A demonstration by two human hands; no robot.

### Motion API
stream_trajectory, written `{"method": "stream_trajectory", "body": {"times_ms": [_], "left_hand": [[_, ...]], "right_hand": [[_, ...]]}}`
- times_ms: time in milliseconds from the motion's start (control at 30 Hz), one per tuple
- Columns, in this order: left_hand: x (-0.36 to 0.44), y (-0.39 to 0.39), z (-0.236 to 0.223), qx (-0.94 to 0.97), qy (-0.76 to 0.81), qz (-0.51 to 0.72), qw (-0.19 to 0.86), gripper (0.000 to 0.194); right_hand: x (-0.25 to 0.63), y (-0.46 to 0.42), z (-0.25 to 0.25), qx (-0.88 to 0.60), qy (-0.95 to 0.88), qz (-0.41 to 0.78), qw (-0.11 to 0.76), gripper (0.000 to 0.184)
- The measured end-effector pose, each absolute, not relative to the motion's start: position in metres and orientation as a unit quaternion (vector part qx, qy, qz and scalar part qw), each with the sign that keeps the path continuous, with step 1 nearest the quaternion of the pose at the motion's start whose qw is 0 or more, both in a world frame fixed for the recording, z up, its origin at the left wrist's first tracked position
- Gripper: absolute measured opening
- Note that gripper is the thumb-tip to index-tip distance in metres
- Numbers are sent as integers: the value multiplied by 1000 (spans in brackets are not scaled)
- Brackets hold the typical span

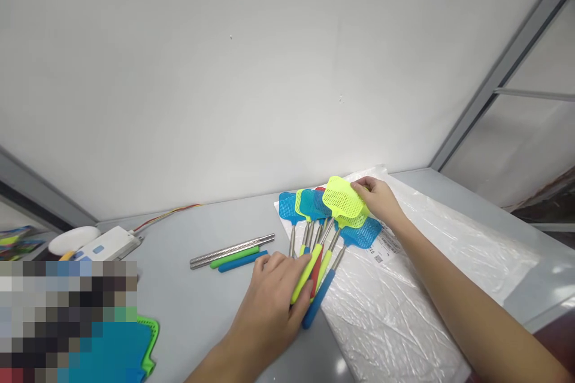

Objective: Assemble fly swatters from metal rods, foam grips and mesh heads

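Note:
A yellow fly swatter (pixel 342 196) lies on top of a fanned pile, its perforated head facing up. My right hand (pixel 375 194) pinches the right edge of that head between thumb and fingers. Lower down, the swatter's yellow handle passes between the thumb and fingers of my left hand (pixel 274 293), which is closed around it. Under and beside it are several more swatters, among them a blue fly swatter (pixel 363 233) at the right and another blue fly swatter (pixel 291 207) at the left. A red handle (pixel 317 272) shows beneath; my left hand hides other handles.
Metal tubes (pixel 231 250), a green handle (pixel 234 257) and a blue handle (pixel 242 261) lie left of the pile. A white plastic bag (pixel 381 311) spreads under the swatters and rightward. A white device (pixel 110 244) with wires stands at the left. The wall (pixel 251 102) rises behind.

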State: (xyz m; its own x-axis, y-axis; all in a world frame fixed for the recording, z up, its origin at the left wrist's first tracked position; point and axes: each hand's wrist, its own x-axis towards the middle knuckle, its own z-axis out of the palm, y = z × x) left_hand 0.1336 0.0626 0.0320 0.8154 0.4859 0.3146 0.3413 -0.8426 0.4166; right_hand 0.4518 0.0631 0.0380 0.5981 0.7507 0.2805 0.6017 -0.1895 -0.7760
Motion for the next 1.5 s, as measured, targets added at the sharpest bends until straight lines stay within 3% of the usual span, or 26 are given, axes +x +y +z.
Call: {"method": "stream_trajectory", "body": {"times_ms": [267, 333, 433, 933, 1267, 1500], "left_hand": [[139, 56, 33, 951, 178, 225, 119, 27], [138, 57, 31, 955, 174, 212, 117, 29], [137, 58, 29, 959, 172, 193, 117, 32], [140, 60, 29, 961, 192, 144, 136, 45], [102, 67, 60, 966, 191, 140, 108, 28], [20, 56, 58, 923, 346, 154, 70, 23]], "right_hand": [[454, 69, 18, -824, -476, 66, 300, 26], [453, 71, 14, -833, -479, 54, 273, 33], [449, 72, 12, -838, -483, 32, 251, 25], [430, 69, 16, -773, -563, -26, 291, 28], [381, 56, 23, -625, -705, -27, 335, 24], [348, 51, 25, -529, -810, -7, 251, 21]]}}
